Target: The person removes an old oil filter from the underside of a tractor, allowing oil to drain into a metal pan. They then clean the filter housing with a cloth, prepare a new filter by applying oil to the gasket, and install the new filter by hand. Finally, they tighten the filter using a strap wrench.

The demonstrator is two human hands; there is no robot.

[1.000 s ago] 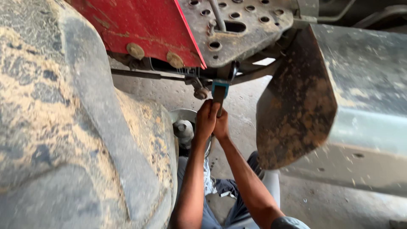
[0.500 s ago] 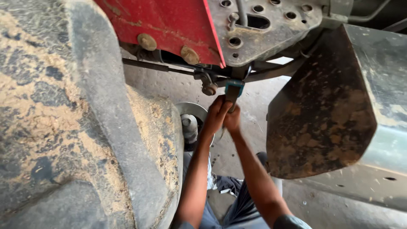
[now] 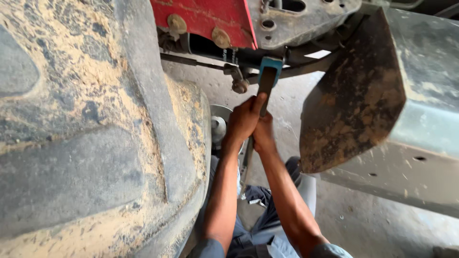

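Observation:
Both hands grip the handle of a strap-type wrench (image 3: 267, 81) with a blue head. My left hand (image 3: 243, 119) wraps the handle from the left. My right hand (image 3: 262, 136) holds it just below. The wrench's blue head (image 3: 271, 63) reaches up to a dark cylindrical filter (image 3: 210, 50) mounted under a red body panel (image 3: 205, 19). A thin metal rod (image 3: 191, 61) with a joint runs beside the filter.
A large mud-caked tyre (image 3: 91, 134) fills the left side. A rusty, dirt-stained metal plate (image 3: 354, 100) and a grey metal tank (image 3: 420, 110) stand at the right. A perforated steel bracket (image 3: 306, 19) sits above. The concrete floor (image 3: 363, 224) lies below, with my legs on it.
The view has shifted, so the hands and wrench sit further right and lower in the frame. Both hands keep their grip on the handle; more of the dark filter shows.

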